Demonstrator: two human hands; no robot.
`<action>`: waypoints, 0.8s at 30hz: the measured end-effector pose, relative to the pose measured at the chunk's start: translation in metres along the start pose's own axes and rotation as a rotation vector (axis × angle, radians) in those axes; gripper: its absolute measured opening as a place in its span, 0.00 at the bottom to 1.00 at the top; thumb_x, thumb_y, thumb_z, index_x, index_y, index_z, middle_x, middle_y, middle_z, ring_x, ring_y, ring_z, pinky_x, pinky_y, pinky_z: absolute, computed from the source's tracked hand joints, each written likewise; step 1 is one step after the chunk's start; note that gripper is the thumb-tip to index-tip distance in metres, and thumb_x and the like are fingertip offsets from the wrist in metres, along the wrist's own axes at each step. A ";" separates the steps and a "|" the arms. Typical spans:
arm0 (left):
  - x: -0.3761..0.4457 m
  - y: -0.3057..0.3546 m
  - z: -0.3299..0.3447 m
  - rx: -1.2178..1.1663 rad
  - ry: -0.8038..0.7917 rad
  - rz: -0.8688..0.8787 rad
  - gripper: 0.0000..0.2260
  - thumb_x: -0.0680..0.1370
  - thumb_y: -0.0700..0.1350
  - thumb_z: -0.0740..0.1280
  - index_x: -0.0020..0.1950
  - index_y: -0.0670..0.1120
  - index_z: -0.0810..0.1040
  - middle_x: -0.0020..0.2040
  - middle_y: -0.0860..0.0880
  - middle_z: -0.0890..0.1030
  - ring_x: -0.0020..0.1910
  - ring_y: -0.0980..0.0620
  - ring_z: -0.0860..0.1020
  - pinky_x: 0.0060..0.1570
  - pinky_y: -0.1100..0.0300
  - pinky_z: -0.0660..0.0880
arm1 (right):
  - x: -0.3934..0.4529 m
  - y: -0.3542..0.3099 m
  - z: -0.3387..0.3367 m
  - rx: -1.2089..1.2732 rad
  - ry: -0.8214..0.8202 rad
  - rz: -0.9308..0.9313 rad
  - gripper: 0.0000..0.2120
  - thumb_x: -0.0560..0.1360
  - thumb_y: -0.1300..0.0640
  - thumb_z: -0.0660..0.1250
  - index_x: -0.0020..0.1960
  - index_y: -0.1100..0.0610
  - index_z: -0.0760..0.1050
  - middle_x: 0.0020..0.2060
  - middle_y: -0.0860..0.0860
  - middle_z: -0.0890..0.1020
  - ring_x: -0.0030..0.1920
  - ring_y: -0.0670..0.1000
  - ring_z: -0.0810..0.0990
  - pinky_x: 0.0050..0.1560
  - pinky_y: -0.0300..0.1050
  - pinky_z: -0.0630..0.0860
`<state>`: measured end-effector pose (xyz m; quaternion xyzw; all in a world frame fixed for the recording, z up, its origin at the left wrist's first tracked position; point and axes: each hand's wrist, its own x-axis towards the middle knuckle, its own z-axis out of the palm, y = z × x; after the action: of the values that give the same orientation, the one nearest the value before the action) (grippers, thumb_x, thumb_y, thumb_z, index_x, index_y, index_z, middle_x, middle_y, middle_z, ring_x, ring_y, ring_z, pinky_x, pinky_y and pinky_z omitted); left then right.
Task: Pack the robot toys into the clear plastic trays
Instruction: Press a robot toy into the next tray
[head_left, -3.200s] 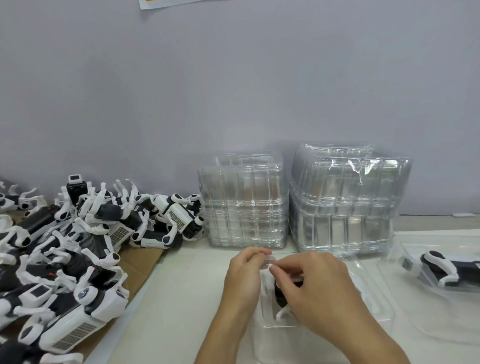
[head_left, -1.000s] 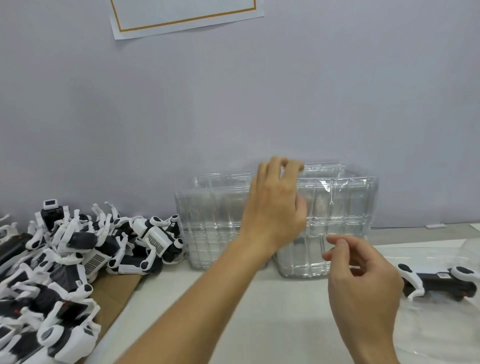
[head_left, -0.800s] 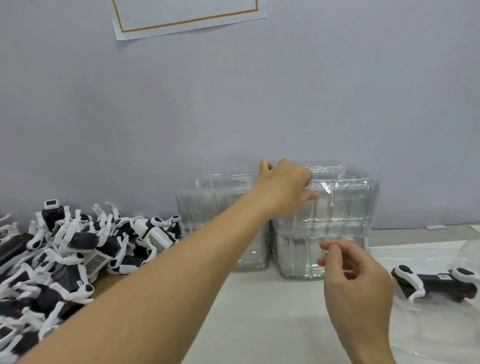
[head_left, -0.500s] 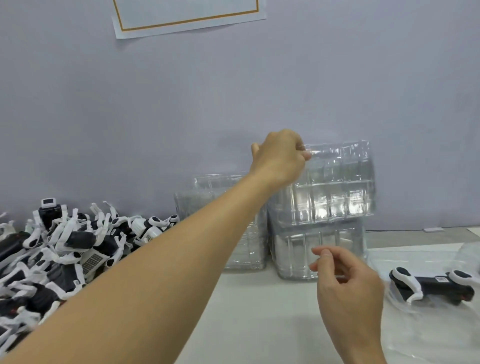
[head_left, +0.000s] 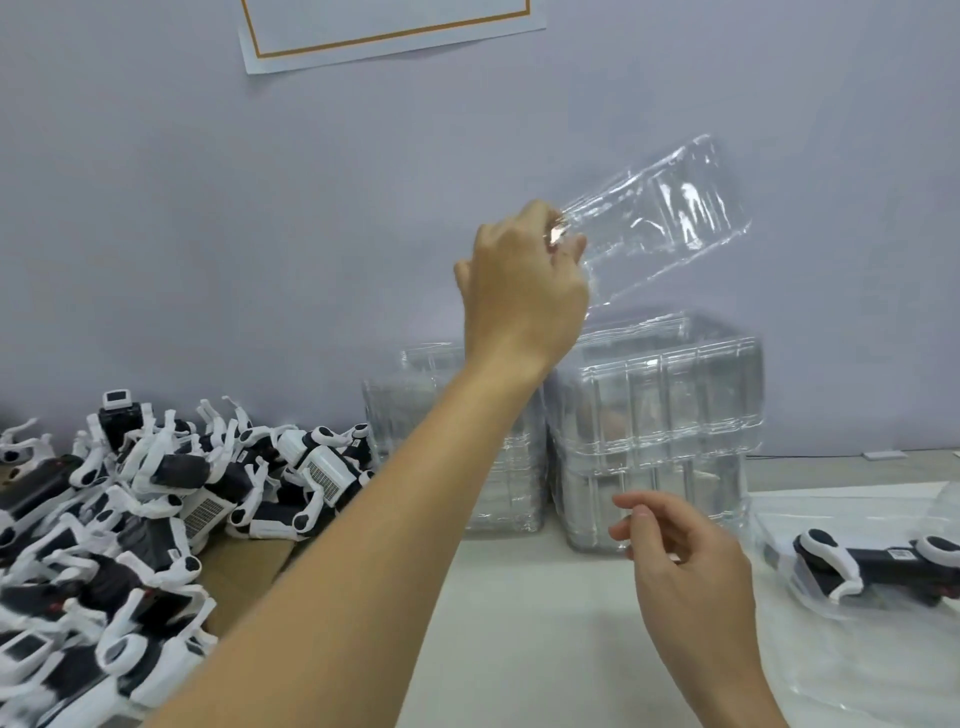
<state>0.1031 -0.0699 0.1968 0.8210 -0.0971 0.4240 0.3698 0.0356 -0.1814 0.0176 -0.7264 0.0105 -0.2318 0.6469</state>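
So from the head cam, the best open room is the bare strip of white table (head_left: 519, 597) in the near middle, with the lilac wall (head_left: 260, 234) closing off the far side and a sheet of paper with an orange border (head_left: 395, 26) stuck up high on it. Left edge is crowded: a big pile of black-and-white robot toys (head_left: 156, 493) sits on brown cardboard (head_left: 249, 561) and takes up that whole side. Against the wall there are two stacks of clear plastic trays, a left stack (head_left: 447, 441) and a taller right stack (head_left: 660, 431), standing just beside each other. Far right, one packed robot toy (head_left: 878, 566) lies in clear plastic at the frame edge. The left arm reaches diagonally across the middle, so it blocks a fair bit of the left stack. Left hand (head_left: 519, 291) is up above the right stack, fingers curled, pinching the corner of a single clear tray (head_left: 660, 218) that's tilted in the air, clear of the stack. Right hand (head_left: 685, 561) hovers low in front of the right stack, fingers loosely curled, thumb and forefinger apart, holding nothing.
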 end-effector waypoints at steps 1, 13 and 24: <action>-0.008 -0.002 -0.011 -0.047 0.041 -0.015 0.05 0.80 0.45 0.66 0.53 0.46 0.80 0.49 0.52 0.82 0.55 0.50 0.76 0.61 0.48 0.70 | 0.000 0.001 0.000 0.005 -0.006 0.012 0.14 0.78 0.62 0.64 0.41 0.46 0.81 0.33 0.43 0.84 0.37 0.43 0.81 0.42 0.43 0.74; -0.173 -0.095 -0.111 -0.280 0.180 -0.455 0.05 0.72 0.43 0.71 0.46 0.52 0.84 0.63 0.55 0.77 0.63 0.62 0.75 0.67 0.43 0.71 | -0.004 0.008 0.006 0.021 -0.095 0.096 0.13 0.79 0.63 0.63 0.46 0.48 0.82 0.34 0.44 0.85 0.35 0.46 0.80 0.42 0.46 0.74; -0.196 -0.121 -0.096 -0.300 -0.449 -0.483 0.10 0.70 0.42 0.78 0.41 0.57 0.82 0.70 0.64 0.67 0.69 0.65 0.67 0.67 0.54 0.70 | -0.012 0.005 0.008 0.058 -0.214 0.196 0.13 0.82 0.48 0.58 0.62 0.39 0.76 0.62 0.40 0.79 0.66 0.47 0.75 0.68 0.57 0.69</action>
<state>-0.0215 0.0512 0.0176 0.8295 -0.0401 0.1144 0.5452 0.0294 -0.1706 0.0089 -0.7233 0.0058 -0.0891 0.6847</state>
